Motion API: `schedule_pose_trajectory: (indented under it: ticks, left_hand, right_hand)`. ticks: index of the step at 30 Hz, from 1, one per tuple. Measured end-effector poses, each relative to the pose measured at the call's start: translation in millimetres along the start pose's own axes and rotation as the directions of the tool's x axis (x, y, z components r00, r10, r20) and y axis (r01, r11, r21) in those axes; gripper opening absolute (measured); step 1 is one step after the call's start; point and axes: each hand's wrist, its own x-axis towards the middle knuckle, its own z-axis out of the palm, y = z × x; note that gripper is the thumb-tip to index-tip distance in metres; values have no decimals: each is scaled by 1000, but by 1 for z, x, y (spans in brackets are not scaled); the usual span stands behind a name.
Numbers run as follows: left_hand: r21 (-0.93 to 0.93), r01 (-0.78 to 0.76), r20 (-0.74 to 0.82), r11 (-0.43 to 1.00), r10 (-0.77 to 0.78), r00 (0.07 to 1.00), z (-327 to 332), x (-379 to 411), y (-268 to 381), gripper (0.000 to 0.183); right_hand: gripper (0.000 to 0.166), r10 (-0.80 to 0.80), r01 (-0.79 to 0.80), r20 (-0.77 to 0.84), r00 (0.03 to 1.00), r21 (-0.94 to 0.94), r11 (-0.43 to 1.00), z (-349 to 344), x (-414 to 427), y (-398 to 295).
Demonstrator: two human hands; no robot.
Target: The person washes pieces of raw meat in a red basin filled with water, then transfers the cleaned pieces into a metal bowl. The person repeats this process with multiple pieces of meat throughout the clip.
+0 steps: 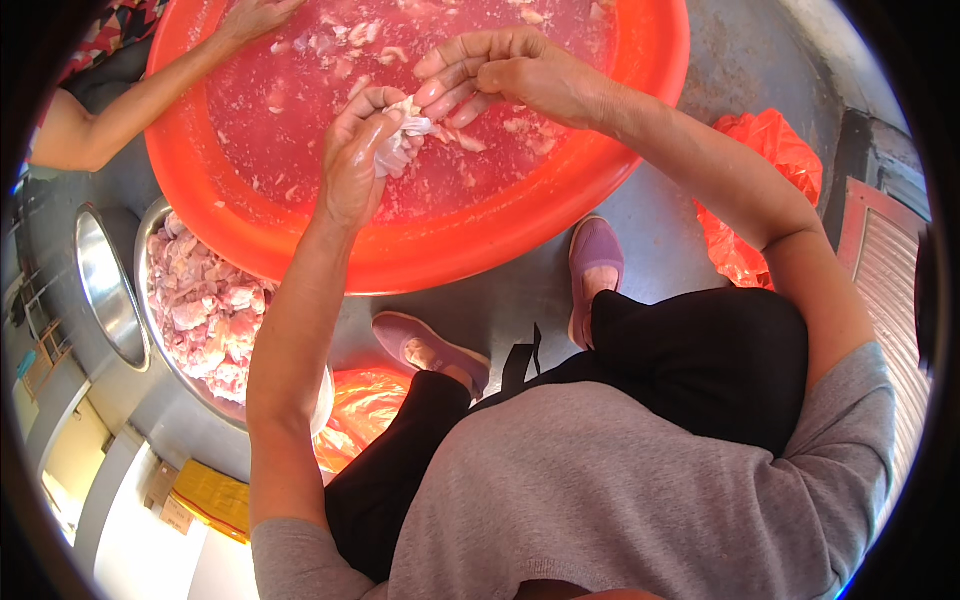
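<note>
My left hand (358, 154) grips a wet, whitish piece of raw meat (403, 136) above a large red plastic tub (420, 259). Just to its right hovers my right hand (517, 75), fingers apart and slightly curled, with nothing seen in it. Its fingertips come close to the top of the piece; whether they touch cannot be told. Reddish, cloudy water (300, 165) fills the tub, and many pale scraps of meat and fat float in it.
At left, a steel basin (144, 281) holds a heap of raw meat pieces (206, 315). Beside it stands another steel basin (112, 289). Another person's arm (165, 97) reaches over the tub's left rim. Red plastic bags (772, 165) lie at right and near my feet.
</note>
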Motion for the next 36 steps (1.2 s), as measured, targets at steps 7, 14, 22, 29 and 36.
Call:
schedule_pose_trajectory:
  ticks: [7,14,22,29,36]
  left_hand:
    - [-92,0,-77,996,-8,997,2,1,3,14]
    - [-326,119,60,938,-105,993,-4,-3,16,22]
    - [-227,188,291,956,-117,949,4,4,50,24]
    - [-112,88,298,990,-51,953,24,7,67,16]
    - [-149,141,230,979,-104,968,30,7,74,19]
  right_hand:
    - [24,-77,62,-92,993,-159,985,-6,-1,-3]
    - [27,-182,127,-227,957,-240,962,-45,-44,-42]
    - [22,-466,-383,-741,484,-658,648,-113,-253,-65]
    - [36,-365,-916,-842,398,-388,-104,-150,-409,27]
    - [41,-433,-639,-577,692,-769,3,-105,-318,-51]
